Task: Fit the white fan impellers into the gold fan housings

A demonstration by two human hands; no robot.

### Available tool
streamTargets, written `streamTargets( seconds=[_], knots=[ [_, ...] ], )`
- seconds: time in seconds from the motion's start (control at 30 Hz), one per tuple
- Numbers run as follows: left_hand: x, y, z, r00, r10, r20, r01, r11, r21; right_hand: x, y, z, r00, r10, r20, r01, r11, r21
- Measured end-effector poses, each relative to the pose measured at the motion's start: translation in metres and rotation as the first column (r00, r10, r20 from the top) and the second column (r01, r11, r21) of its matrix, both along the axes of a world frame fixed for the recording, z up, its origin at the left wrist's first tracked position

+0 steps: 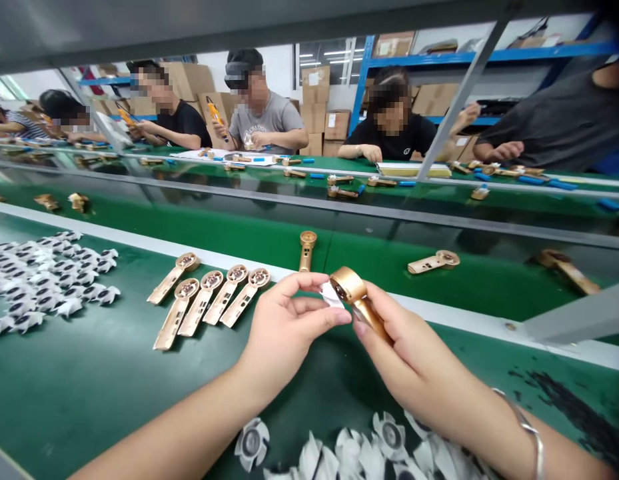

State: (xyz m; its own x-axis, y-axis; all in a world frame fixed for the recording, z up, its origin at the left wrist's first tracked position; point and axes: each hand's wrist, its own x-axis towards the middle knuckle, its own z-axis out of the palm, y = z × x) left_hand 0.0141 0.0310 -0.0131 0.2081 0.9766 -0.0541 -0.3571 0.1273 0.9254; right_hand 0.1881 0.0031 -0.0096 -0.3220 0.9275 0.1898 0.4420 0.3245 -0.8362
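Right hand (399, 340) closed on gold housing (352, 287), left hand (284, 320) pinching white insert (332, 295) at its head (5 housings (242, 305) lined up mid-desk (64, 393), white parts (49, 280) piled left).

The head-worn camera is looking forward and down, from close above the left hand (289, 327) and right hand (414, 360), across a green worktop (64, 393).

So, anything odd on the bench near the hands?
Yes: a dark smear on the green mat, right of the right hand. It stands out against the green, like a scuff or spilled residue; I can't tell which.
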Motion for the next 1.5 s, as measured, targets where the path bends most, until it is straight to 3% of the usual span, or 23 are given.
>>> streamTargets(
  seconds=[0.3, 0.5, 0.67, 0.83, 0.93, 1.07, 1.2, 1.3, 1.4, 1.47, 1.5],
  knots=[
    [-0.002, 0.004, -0.007, 0.998, -0.023, -0.053, 0.024, 1.0, 0.015, 0.003, 0.002, -0.002, 0.999, 0.011, 0.048, -0.011, 1.0, -0.018],
    [0.0, 0.003, -0.006, 1.0, -0.013, -0.004, 0.013, 1.0, -0.004, 0.004, -0.001, -0.007, 0.986, 0.003, 0.168, -0.009, 0.999, 0.032],
    [-0.001, 0.002, -0.003, 0.999, -0.016, 0.043, 0.022, 0.991, -0.136, 0.009, -0.003, -0.01, 0.936, -0.024, 0.35, -0.028, 0.989, 0.143],
    [-0.006, -0.001, 0.0, 0.992, -0.092, 0.089, 0.113, 0.959, -0.262, 0.01, -0.004, -0.001, 0.947, 0.036, 0.319, -0.102, 0.976, 0.193],
    [-0.008, -0.001, 0.001, 0.986, -0.135, 0.098, 0.151, 0.97, -0.189, 0.009, -0.008, 0.007, 0.97, 0.102, 0.221, -0.132, 0.984, 0.123],
    [-0.009, 0.0, 0.0, 0.971, -0.215, 0.104, 0.209, 0.976, 0.06, 0.004, -0.015, 0.018, 0.975, 0.215, 0.059, -0.215, 0.977, -0.004],
    [-0.007, -0.005, 0.0, 0.988, -0.138, 0.069, 0.126, 0.98, 0.152, -0.004, -0.024, 0.018, 0.974, 0.222, 0.043, -0.221, 0.975, -0.028],
    [-0.005, -0.006, -0.001, 0.994, -0.107, -0.001, 0.106, 0.98, 0.17, -0.011, -0.028, 0.015, 0.973, 0.224, 0.054, -0.222, 0.974, -0.046],
    [-0.01, 0.001, 0.004, 0.973, -0.093, -0.21, 0.125, 0.981, 0.146, -0.004, -0.019, 0.013, 0.988, 0.149, 0.05, -0.148, 0.989, -0.027],
    [-0.021, 0.007, 0.012, 0.877, -0.102, -0.47, 0.184, 0.974, 0.131, 0.016, -0.004, 0.01, 0.989, -0.016, 0.147, 0.019, 1.0, -0.017],
    [-0.027, 0.008, 0.018, 0.779, -0.14, -0.611, 0.267, 0.956, 0.121, 0.031, 0.006, 0.008, 0.953, -0.14, 0.268, 0.149, 0.989, -0.014]
  ],
)
